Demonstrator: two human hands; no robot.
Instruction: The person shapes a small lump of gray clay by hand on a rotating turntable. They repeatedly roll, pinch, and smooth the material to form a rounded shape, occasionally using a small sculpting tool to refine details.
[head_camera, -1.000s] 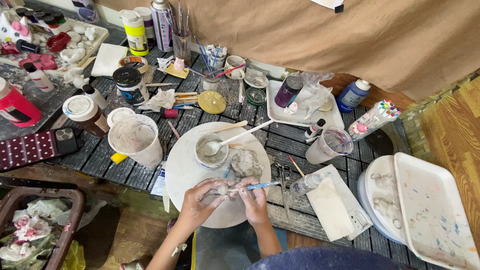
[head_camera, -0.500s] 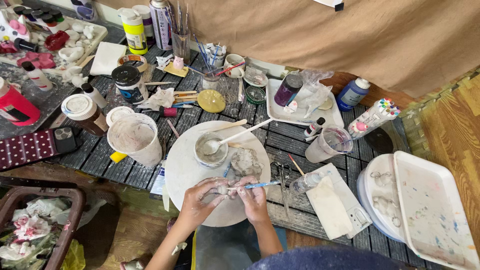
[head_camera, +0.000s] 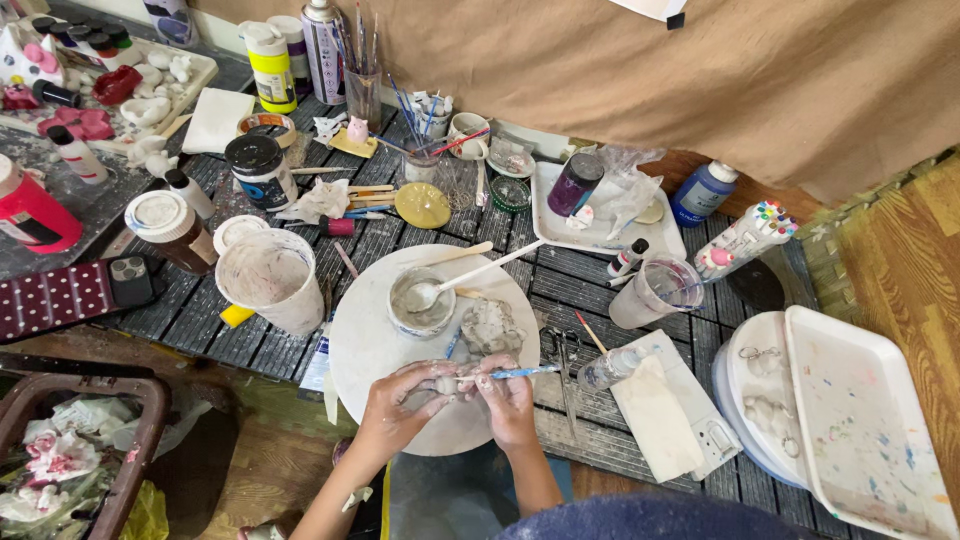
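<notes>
— What is gripped by each hand?

— A small grey clay piece (head_camera: 443, 383) is clasped in the left hand (head_camera: 400, 398), fingers curled round it. A thin blue-handled brush (head_camera: 510, 373) is pinched in the right hand (head_camera: 508, 396), its tip laid against the piece.

— Where is this held?

— Over the near edge of a round white board (head_camera: 365, 350) on the slatted desk (head_camera: 600, 290). Just beyond, a small bowl (head_camera: 421, 303) with a spoon (head_camera: 470, 278) is seen, and a lump of grey clay (head_camera: 490, 327) beside it. Scissors (head_camera: 562, 350) are laid right of the board.

Bare forearms, no sleeves; hands (head_camera: 455, 395) smeared w/ pale clay; dark blue garment at bottom edge.
</notes>
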